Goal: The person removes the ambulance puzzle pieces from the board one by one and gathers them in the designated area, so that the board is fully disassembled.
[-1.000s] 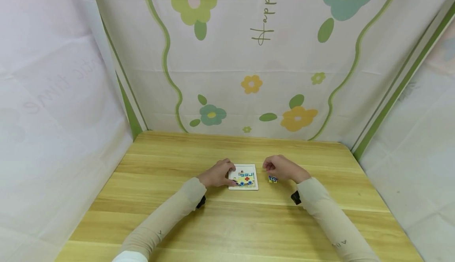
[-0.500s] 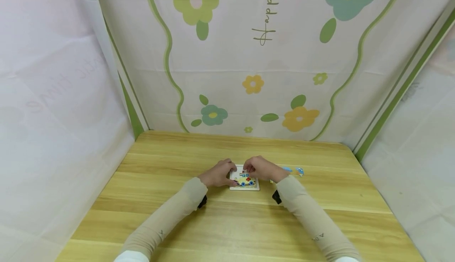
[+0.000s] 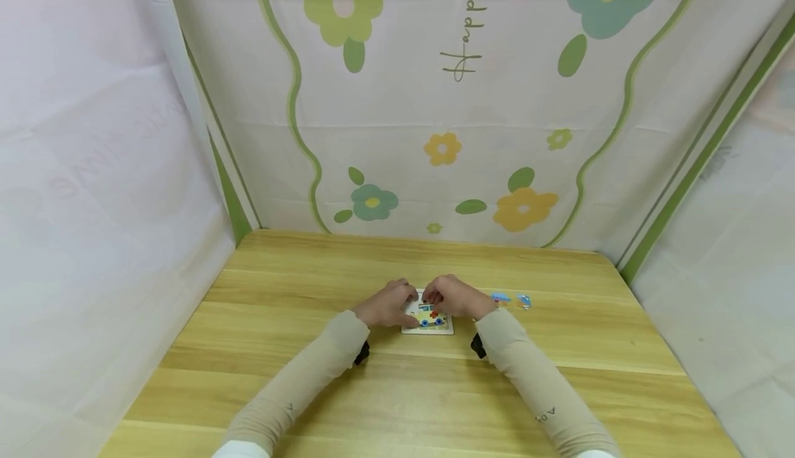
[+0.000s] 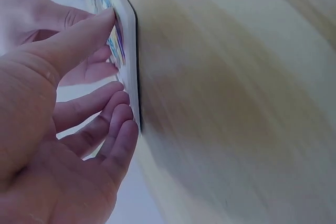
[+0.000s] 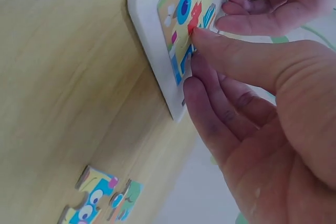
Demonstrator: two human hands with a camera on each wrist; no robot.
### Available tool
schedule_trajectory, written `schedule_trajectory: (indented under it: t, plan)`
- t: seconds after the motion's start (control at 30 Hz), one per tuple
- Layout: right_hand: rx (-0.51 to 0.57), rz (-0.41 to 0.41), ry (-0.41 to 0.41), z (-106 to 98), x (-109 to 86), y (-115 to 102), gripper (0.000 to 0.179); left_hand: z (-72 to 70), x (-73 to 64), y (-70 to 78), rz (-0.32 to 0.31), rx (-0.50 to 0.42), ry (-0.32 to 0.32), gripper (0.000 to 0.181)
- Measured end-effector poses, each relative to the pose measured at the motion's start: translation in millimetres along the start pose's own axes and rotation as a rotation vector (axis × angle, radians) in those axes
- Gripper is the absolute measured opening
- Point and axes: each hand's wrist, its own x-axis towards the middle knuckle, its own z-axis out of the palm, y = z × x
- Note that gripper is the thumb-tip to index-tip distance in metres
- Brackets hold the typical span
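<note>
A square jigsaw puzzle board (image 3: 427, 332) with a pale rim and a yellow ambulance picture (image 3: 424, 323) lies on the table. My left hand (image 3: 393, 304) holds its left side, thumb near the lower corner and fingers along the far edge. Over the upper right of the picture, my right hand (image 3: 458, 297) has its thumb and fingertips close together on a puzzle piece, mostly covered by the fingers. In the right wrist view, the thumb tip lies by the red cross (image 5: 195, 17). A loose puzzle piece (image 5: 93, 198) with cartoon eyes lies beside the board, close to another piece (image 5: 126, 200).
To the right of the board, two blue puzzle pieces show in the head view, one nearer (image 3: 499, 298) and one farther right (image 3: 524, 301). The wooden table (image 3: 348, 389) ends at a flowered cloth wall (image 3: 385, 134), with cloth on both sides too.
My right hand has moved left from beside the loose pieces to over the board, uncovering blue pieces on the right. The left hand stays at the board, shifted slightly right.
</note>
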Motion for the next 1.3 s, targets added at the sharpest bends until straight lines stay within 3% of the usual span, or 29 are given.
schedule_trajectory:
  t: [0.57,0.83,1.3]
  plan:
    - [0.005,0.032,0.016,-0.5,-0.9,-0.1,0.025,6.4,11.3,4.5,-0.006,0.026,0.013,0.058]
    - [0.073,0.026,0.042,-7.6,-5.6,-3.0,0.008,7.4,12.0,1.8,0.005,0.026,0.029,0.057]
    - [0.102,-0.063,0.076,-14.5,-10.5,3.1,0.006,5.2,9.2,7.6,0.002,0.026,0.023,0.056]
